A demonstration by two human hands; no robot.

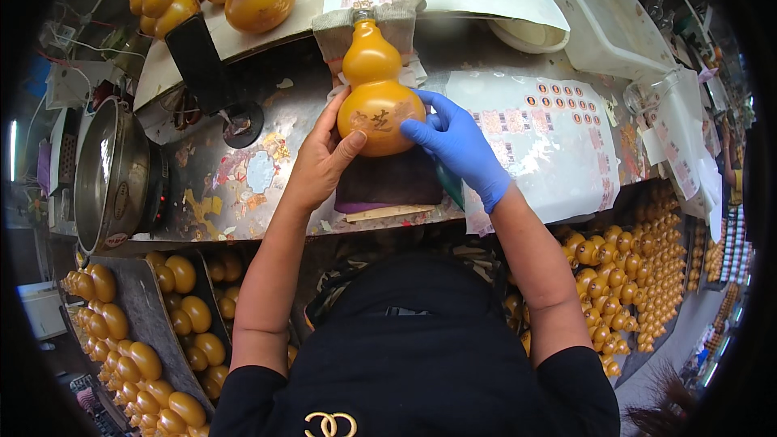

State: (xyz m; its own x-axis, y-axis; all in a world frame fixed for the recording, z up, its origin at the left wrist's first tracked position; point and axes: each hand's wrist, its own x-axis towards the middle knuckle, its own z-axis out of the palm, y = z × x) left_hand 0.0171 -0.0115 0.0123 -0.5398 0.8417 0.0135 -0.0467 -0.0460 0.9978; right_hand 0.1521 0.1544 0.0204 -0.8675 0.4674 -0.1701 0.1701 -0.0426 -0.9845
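Note:
An amber, gourd-shaped bottle (374, 65) lies on its side in front of me, neck pointing away. Dark lettering marks its wide lower bulb. My left hand (330, 150), bare, wraps the bulb's left side with the thumb on its face. In a blue glove, my right hand (457, 142) grips the opposite side, thumb against the lettering. The bottle's neck end rests over a folded grey cloth (332, 32). Below the bulb is a dark pad (388, 186) at the table's near edge. Just right of my gloved hand lies a sheet of decals (542, 154).
A metal pan (109, 178) stands at left, beside a phone on a stand (198, 65). More gourd bottles (259, 0) sit at the back left. A white tub (615, 16) occupies the back right. Racks of gourd bottles (121, 356) flank me below the stained table (194, 218).

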